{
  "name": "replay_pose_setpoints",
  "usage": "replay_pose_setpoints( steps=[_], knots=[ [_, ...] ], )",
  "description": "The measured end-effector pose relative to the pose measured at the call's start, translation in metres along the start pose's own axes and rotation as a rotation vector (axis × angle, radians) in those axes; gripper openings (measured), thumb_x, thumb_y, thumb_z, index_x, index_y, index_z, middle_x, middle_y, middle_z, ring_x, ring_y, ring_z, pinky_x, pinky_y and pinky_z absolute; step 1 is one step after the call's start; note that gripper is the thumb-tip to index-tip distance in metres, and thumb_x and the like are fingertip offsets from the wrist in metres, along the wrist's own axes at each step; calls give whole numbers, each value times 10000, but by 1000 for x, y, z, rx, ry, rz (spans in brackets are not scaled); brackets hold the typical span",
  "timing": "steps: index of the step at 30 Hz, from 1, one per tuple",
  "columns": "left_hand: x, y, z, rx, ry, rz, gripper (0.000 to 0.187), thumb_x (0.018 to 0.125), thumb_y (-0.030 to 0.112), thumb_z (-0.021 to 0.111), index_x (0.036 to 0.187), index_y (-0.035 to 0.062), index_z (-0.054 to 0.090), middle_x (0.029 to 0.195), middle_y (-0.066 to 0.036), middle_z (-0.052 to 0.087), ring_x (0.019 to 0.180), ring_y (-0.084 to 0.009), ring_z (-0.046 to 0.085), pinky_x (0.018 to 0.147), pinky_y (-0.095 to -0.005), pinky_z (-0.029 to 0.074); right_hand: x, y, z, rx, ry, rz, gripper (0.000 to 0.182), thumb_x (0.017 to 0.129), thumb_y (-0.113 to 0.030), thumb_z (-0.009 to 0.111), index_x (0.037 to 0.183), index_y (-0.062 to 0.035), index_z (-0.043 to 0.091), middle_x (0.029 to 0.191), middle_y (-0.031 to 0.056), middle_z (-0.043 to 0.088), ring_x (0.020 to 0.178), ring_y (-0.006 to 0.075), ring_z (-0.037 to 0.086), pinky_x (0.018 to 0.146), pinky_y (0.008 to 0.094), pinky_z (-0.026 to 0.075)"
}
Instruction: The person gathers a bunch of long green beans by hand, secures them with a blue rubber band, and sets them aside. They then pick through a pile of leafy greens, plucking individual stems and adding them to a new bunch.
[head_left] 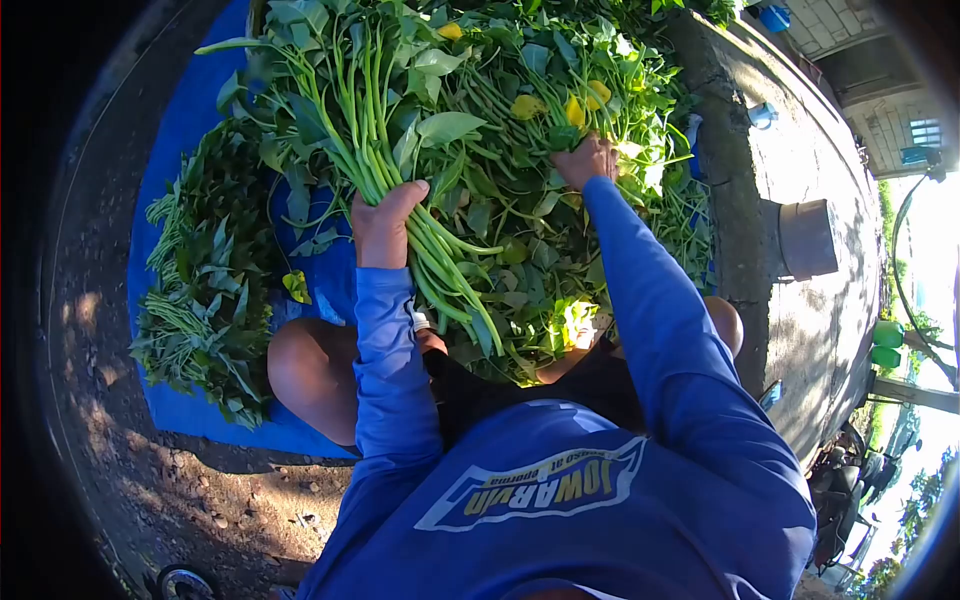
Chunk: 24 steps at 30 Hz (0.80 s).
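My left hand (385, 222) is closed round a thick bunch of long green stems (372, 135), with the leafy tops pointing up and away and the bare ends hanging over my lap. To the right, my right hand (586, 163) reaches into the big heap of leafy greens (520, 190), its fingers bent down among leaves. Yellow leaves (575, 110) lie just beyond those fingers. What that hand grips, if anything, is hidden by the foliage.
Stacked leafy bundles (205, 290) lie at the left on a blue tarp (170, 400). A concrete ledge (735, 170) runs along the right, with a brown pot-like container (806, 240) beyond it. My bent knees flank the near side of the heap.
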<state>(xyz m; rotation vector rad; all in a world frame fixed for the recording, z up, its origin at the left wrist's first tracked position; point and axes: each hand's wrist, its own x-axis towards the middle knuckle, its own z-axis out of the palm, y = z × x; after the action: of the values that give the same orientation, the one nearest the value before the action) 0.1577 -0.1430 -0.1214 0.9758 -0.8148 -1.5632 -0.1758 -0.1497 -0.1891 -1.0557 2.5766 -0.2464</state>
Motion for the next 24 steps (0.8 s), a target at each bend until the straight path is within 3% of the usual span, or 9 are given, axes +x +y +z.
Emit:
replay_pose_setpoints(
  steps=[4,7,8,11,13,18,21,22,24],
  knots=[
    [10,-6,-3,-4,-23,7,343,816,89,760,1118,-18,636,911,-108,699,675,-206,700,570,-350,610,-19,-17,4,-142,43,41,1160,755,-536,842,1600,11,266,1614,236,381,1481,377,388,1206,517,338],
    [6,0,0,-23,9,-12,367,809,84,762,1141,-10,636,911,-99,697,667,-200,693,569,-341,603,-5,-11,7,-95,-27,27,1201,701,-527,895,1602,-16,286,1572,203,463,1461,378,436,1204,484,363],
    [6,0,-1,-20,1,-13,365,808,82,762,1139,-8,639,915,-98,698,665,-198,691,571,-338,600,6,-2,11,-138,-4,-45,994,737,-451,893,1511,7,469,1395,195,637,1256,335,637,1096,430,484],
    [8,-5,-6,-20,-11,21,346,804,80,761,1122,-4,654,916,-91,703,664,-189,684,584,-325,591,54,43,-10,205,-263,-317,657,779,-337,872,1280,35,665,1110,163,759,987,294,741,926,382,577],
    [9,-6,-4,-10,-7,67,340,804,86,760,1115,-6,657,914,-89,704,668,-189,684,592,-324,592,56,48,-45,492,-273,-312,444,787,-240,832,1145,12,757,996,132,780,853,208,736,815,361,587],
    [2,6,-1,-36,-41,-88,361,804,35,762,1138,-11,635,937,-91,720,734,-184,709,665,-307,581,21,33,-162,713,-241,-326,331,821,-165,824,1103,-4,757,1016,108,770,899,217,715,831,360,570],
    [-1,9,4,-52,-54,-90,345,815,28,739,1140,-18,631,920,-107,729,722,-209,734,645,-323,608,-30,15,-188,591,-222,-401,357,807,-178,853,1105,-7,756,1074,106,758,982,206,697,876,368,548],
    [-2,9,4,-41,-62,-100,345,815,26,735,1141,-19,632,922,-111,731,720,-214,737,643,-327,611,-32,19,-190,416,-337,-414,422,801,-255,865,1113,5,750,1120,153,751,1031,253,700,914,397,538],
    [-3,13,3,-33,-74,-109,348,815,23,729,1146,-23,633,928,-119,735,720,-223,744,640,-334,616,-27,32,-181,-45,-181,-362,476,816,-342,844,1112,17,742,1097,192,745,1022,300,706,916,422,541]
  ],
)
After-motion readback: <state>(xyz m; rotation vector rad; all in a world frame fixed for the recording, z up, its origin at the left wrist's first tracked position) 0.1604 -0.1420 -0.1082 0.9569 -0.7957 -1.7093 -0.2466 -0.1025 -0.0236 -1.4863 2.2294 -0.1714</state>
